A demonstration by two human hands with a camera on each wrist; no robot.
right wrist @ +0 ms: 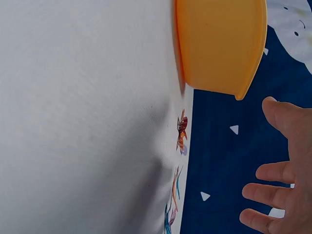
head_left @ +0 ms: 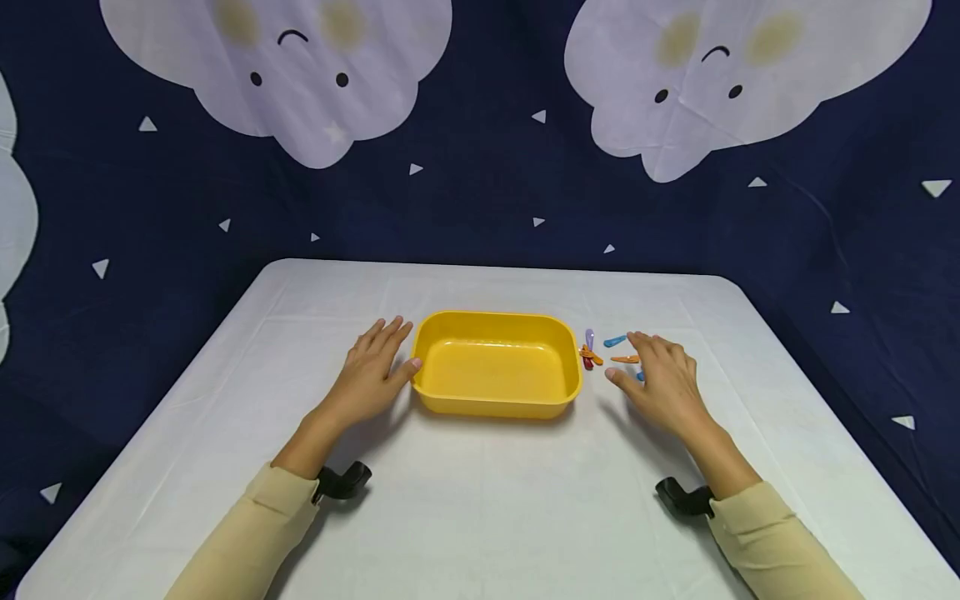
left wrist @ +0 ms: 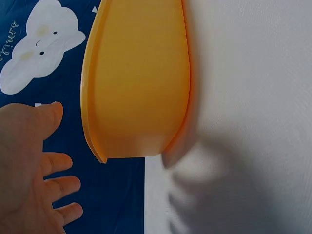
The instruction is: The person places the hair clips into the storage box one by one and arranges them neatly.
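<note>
A yellow rectangular plastic tub [head_left: 495,412] stands upright on the white table, with nothing visible in it. My left hand [head_left: 372,371] hovers beside its left end, fingers spread; in the left wrist view a gap separates the thumb from the tub wall. To the right of the tub lie several small coloured pieces that look like hair clips, among them a purple one [head_left: 589,337], a blue one [head_left: 614,341] and an orange one [head_left: 624,359]. Over the rightmost of these is my right hand [head_left: 666,387], fingers extended, holding nothing and partly hiding them.
The white-covered table [head_left: 480,517] has rounded far corners. Behind it hangs a dark blue cloth [head_left: 480,208] printed with clouds and small white triangles. A black wrist mount [head_left: 343,481] sits at the left cuff, another black mount [head_left: 684,498] at the right.
</note>
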